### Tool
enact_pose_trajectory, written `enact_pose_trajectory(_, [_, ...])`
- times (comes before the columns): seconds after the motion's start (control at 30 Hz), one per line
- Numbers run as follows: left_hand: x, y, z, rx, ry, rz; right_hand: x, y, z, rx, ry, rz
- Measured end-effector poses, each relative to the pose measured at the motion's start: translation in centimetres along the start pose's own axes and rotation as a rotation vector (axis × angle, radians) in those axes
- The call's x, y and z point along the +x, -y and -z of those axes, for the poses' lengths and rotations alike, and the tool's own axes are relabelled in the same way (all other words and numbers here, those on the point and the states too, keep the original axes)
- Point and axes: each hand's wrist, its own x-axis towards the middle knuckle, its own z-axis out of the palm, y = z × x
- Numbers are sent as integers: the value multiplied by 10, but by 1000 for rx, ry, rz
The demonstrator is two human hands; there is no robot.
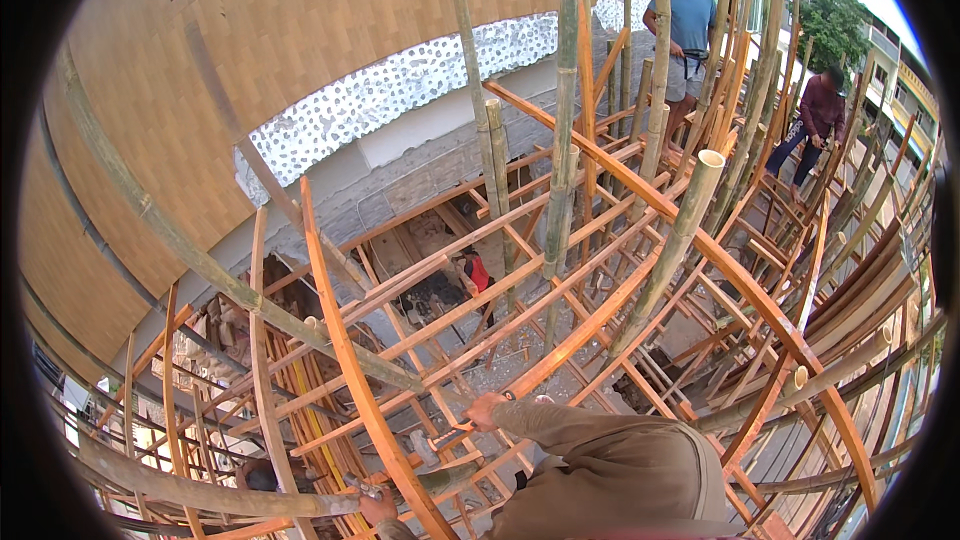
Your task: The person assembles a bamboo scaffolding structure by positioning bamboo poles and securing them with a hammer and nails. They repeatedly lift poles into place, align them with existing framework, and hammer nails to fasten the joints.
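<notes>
My left hand [378,507] is at the lower edge, fingers closed around a small grey metal piece [366,487] whose kind I cannot make out. It lies beside an upright orange-brown timber [362,390]. My right hand [485,411] reaches leftward from a brown sleeve, its fingers curled. Below it shows a slim dark-and-orange handle [452,433], which it seems to grip; the tool's far end is unclear. Close to this hand ends a long wooden beam [585,330], and a bamboo pole [390,372] slants in from the left.
Beneath me spreads a lattice of timbers [480,312] with open gaps over a lower level, where a person in red [478,275] shows. Bamboo poles [562,120] rise around it. Two co-workers, in blue [690,25] and maroon [820,110], stand upper right. A wood-patterned wall [330,20] borders the left.
</notes>
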Motion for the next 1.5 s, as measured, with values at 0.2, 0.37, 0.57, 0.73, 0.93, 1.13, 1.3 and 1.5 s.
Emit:
enact_pose_trajectory(0.2, [3, 20, -6, 54, -106, -99, -1, 4, -5, 80, -6, -51])
enact_pose_trajectory(0.37, [-39, 28, -3, 9, -190, -81, 0, 4, -6, 95, -40, -48])
enact_pose_trajectory(0.57, [-109, 33, -5, -225, -224, -114, 1, 3, -2, 91, 11, -62])
enact_pose_trajectory(0.73, [-161, 29, -10, -207, -105, -20, 0, 4, 8, 65, 78, -62])
enact_pose_trajectory(0.93, [-173, 10, -6, -46, 72, 114, -5, 8, 19, 16, 72, -62])
enact_pose_trajectory(1.13, [-166, 2, -5, 90, 99, 141, -1, 9, 20, 29, 117, -75])
enact_pose_trajectory(1.3, [-165, 2, -6, 106, 91, 148, 0, 9, 20, 37, 112, -84])
enact_pose_trajectory(1.5, [-164, 0, -5, 95, 88, 147, 6, 8, 14, 28, 129, -98])
